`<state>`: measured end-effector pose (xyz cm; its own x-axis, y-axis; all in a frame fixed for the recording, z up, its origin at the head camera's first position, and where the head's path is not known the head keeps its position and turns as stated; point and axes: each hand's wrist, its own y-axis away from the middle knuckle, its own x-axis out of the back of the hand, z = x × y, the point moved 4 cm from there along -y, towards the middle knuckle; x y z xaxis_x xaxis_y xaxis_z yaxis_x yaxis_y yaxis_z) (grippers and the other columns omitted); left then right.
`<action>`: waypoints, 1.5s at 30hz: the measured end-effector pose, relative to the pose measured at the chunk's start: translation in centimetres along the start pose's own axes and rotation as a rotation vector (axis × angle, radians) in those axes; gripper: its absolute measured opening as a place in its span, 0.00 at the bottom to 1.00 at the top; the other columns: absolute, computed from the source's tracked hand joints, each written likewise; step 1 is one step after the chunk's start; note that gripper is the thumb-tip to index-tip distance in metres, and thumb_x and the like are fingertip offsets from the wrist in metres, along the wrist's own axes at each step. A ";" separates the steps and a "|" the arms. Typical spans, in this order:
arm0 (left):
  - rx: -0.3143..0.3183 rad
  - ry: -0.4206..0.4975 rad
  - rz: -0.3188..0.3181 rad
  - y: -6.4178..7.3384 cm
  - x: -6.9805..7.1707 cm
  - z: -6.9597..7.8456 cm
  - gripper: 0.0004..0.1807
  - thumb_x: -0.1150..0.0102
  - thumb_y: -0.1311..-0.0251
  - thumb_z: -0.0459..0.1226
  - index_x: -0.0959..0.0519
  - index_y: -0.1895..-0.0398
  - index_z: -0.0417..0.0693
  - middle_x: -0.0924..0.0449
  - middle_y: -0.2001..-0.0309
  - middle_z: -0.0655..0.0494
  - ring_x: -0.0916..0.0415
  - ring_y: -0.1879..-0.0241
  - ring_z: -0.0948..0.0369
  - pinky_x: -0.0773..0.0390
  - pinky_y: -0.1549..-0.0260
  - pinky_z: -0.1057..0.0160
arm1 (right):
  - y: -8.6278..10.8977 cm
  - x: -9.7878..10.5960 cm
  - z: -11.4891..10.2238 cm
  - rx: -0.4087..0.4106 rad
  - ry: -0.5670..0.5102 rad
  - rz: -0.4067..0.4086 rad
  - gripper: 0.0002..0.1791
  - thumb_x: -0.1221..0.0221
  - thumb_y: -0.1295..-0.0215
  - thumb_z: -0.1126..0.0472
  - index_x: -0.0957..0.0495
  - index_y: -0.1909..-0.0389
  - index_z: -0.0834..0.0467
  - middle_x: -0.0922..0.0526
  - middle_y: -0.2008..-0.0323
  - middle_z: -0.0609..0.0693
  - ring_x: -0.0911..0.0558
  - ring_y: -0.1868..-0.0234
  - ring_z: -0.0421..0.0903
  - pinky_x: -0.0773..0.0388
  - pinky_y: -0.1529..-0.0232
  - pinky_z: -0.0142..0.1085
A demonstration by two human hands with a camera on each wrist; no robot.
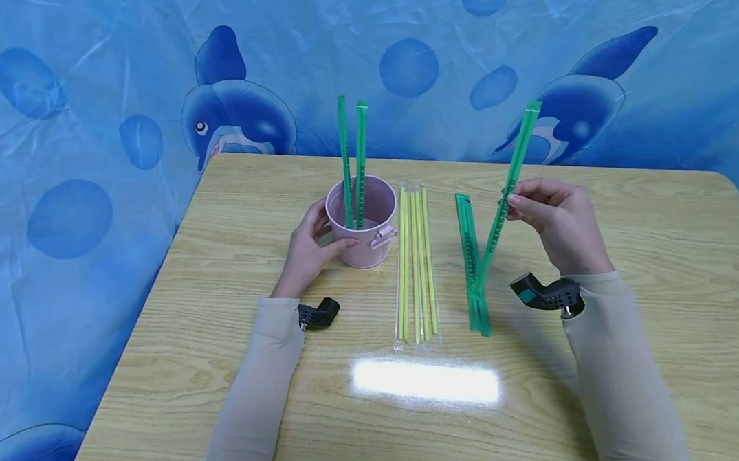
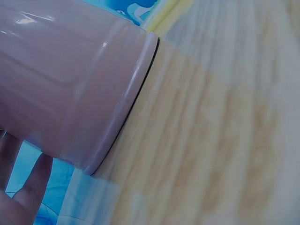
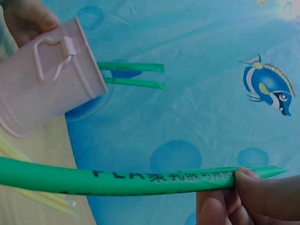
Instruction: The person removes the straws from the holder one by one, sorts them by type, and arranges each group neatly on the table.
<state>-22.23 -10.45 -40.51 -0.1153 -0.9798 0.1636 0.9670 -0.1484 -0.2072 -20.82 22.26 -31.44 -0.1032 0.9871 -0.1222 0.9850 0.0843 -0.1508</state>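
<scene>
A small pink metal bucket (image 1: 363, 253) stands upright on the table, its wire handle hanging at the front right. My left hand (image 1: 308, 250) grips it from the left, thumb along the rim's front. Two green paper-wrapped drinking straws (image 1: 361, 162) lean inside, their tops rising well above the rim. Between thumb and fingers, my right hand (image 1: 561, 219) pinches another green wrapped straw (image 3: 117, 182), held tilted. Its lower end overlaps the green straws (image 1: 472, 260) lying on the table; whether they touch, I cannot tell. Dark printing runs along the wrapper.
Several yellow straws (image 1: 416, 270) in clear wrappers lie side by side between the bucket and the green straws. Beneath everything is a wooden table (image 1: 184, 376). A blue sheet (image 1: 337, 46) printed with dolphins hangs behind its far edge.
</scene>
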 end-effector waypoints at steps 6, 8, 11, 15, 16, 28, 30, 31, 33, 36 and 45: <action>-0.004 -0.001 0.002 0.0 0.0 0.1 0.41 0.31 0.50 0.29 0.39 0.32 0.44 0.33 0.36 0.48 0.35 0.37 0.56 0.32 0.40 0.59 | 0.7 1.4 1.0 -0.043 0.027 -0.009 0.04 0.42 0.37 0.69 0.19 0.65 0.66 0.17 0.69 0.52 0.19 0.70 0.44 0.19 0.62 0.31; -0.005 0.002 0.002 0.0 0.0 0.1 0.41 0.31 0.50 0.29 0.39 0.32 0.43 0.33 0.36 0.48 0.35 0.37 0.56 0.32 0.40 0.59 | 0.9 1.8 1.2 -0.061 0.045 -0.010 0.05 0.42 0.36 0.69 0.19 0.64 0.65 0.18 0.68 0.51 0.19 0.69 0.44 0.20 0.62 0.30; -0.005 0.005 0.000 0.0 0.0 0.2 0.41 0.32 0.50 0.29 0.39 0.32 0.43 0.33 0.36 0.47 0.35 0.37 0.56 0.32 0.40 0.59 | 1.2 2.4 1.7 -0.093 0.084 -0.014 0.05 0.43 0.35 0.67 0.19 0.63 0.64 0.18 0.67 0.50 0.19 0.69 0.43 0.20 0.61 0.30; -0.008 0.002 -0.003 0.0 0.0 0.2 0.41 0.32 0.49 0.29 0.40 0.32 0.43 0.33 0.36 0.47 0.35 0.37 0.56 0.32 0.40 0.59 | 1.5 3.1 2.5 -0.139 0.100 -0.044 0.05 0.43 0.35 0.67 0.19 0.62 0.64 0.18 0.66 0.49 0.19 0.68 0.43 0.20 0.62 0.29; -0.008 0.001 -0.003 0.0 0.0 0.2 0.40 0.32 0.49 0.29 0.40 0.32 0.43 0.33 0.36 0.47 0.35 0.37 0.56 0.32 0.40 0.59 | 1.5 3.2 2.8 -0.149 0.088 -0.057 0.05 0.43 0.35 0.67 0.20 0.62 0.64 0.17 0.66 0.49 0.19 0.68 0.43 0.20 0.62 0.29; -0.015 0.003 -0.004 -0.1 0.0 -0.1 0.41 0.32 0.49 0.28 0.40 0.32 0.43 0.34 0.36 0.47 0.36 0.37 0.56 0.33 0.39 0.58 | 1.5 4.5 7.1 -0.355 0.066 -0.145 0.07 0.44 0.34 0.69 0.18 0.66 0.59 0.18 0.67 0.48 0.18 0.67 0.40 0.19 0.62 0.30; -0.020 0.004 -0.005 -0.1 0.0 -0.1 0.41 0.32 0.49 0.28 0.40 0.32 0.43 0.34 0.36 0.47 0.36 0.37 0.56 0.33 0.39 0.58 | 1.5 4.8 7.7 -0.386 0.067 -0.147 0.07 0.44 0.34 0.68 0.17 0.66 0.58 0.18 0.68 0.48 0.18 0.67 0.39 0.19 0.62 0.30; -0.024 0.005 -0.006 -0.1 0.0 -0.1 0.41 0.32 0.49 0.28 0.40 0.32 0.43 0.34 0.36 0.47 0.36 0.36 0.56 0.33 0.39 0.58 | 1.4 4.9 7.9 -0.398 0.064 -0.147 0.08 0.44 0.34 0.68 0.17 0.67 0.57 0.18 0.68 0.47 0.18 0.67 0.39 0.19 0.62 0.30; -0.026 0.004 -0.008 -0.1 -0.1 -0.2 0.40 0.32 0.49 0.28 0.40 0.32 0.42 0.34 0.36 0.47 0.36 0.36 0.56 0.33 0.39 0.58 | 1.4 5.1 8.4 -0.422 0.067 -0.145 0.08 0.44 0.34 0.68 0.17 0.66 0.56 0.17 0.68 0.47 0.18 0.68 0.39 0.19 0.63 0.30; -0.022 -0.006 -0.011 -0.1 -0.1 -0.2 0.40 0.33 0.48 0.28 0.40 0.32 0.43 0.34 0.36 0.48 0.36 0.36 0.56 0.33 0.39 0.59 | 1.3 5.3 9.0 -0.454 0.089 -0.137 0.08 0.44 0.34 0.67 0.17 0.66 0.55 0.17 0.68 0.47 0.18 0.68 0.39 0.19 0.64 0.29; 0.003 -0.018 -0.008 -0.1 0.1 -0.1 0.40 0.33 0.47 0.29 0.40 0.31 0.44 0.34 0.35 0.49 0.36 0.36 0.58 0.33 0.39 0.61 | 1.1 5.0 9.8 -0.476 0.229 -0.098 0.06 0.43 0.34 0.65 0.18 0.64 0.54 0.18 0.69 0.45 0.19 0.69 0.37 0.19 0.64 0.28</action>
<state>-22.33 -10.51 -40.54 -0.1190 -0.9760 0.1824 0.9668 -0.1557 -0.2026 -21.63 25.98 -41.84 -0.2177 0.9714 0.0952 0.9316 0.1777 0.3171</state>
